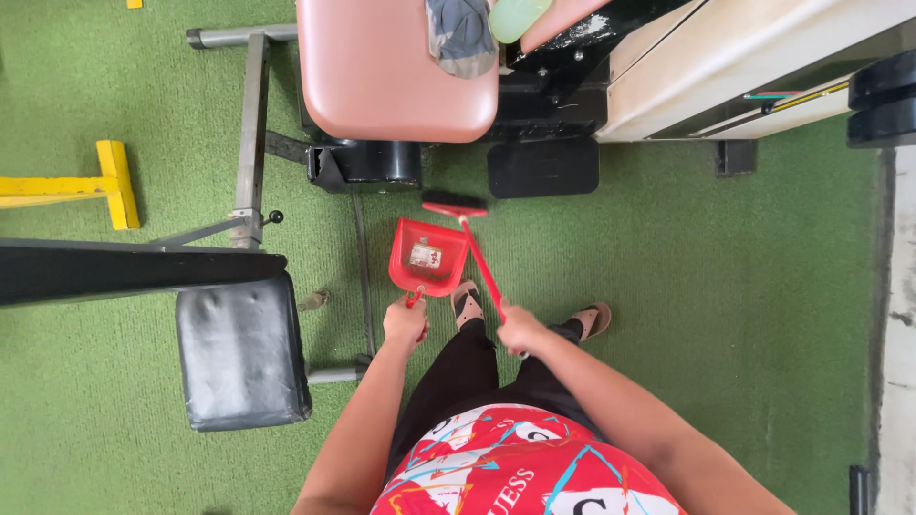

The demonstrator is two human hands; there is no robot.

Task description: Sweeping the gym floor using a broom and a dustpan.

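Sweeping the green turf floor (668,286)

My left grip (405,322) clamped the red plastic dustpan (426,256) at twelve o'clock from my feet; my right grip (521,329) clamped the red long-handled brush (469,238), bristles beside the pan.

A red plastic dustpan (426,256) is held low over the green turf floor (725,315), its open mouth turned toward the pink padded seat (382,72), with a small scrap of litter lying inside. Just right of the dustpan, a red long-handled brush (468,234) is slanted, its dark bristle head set beside the pan's mouth.
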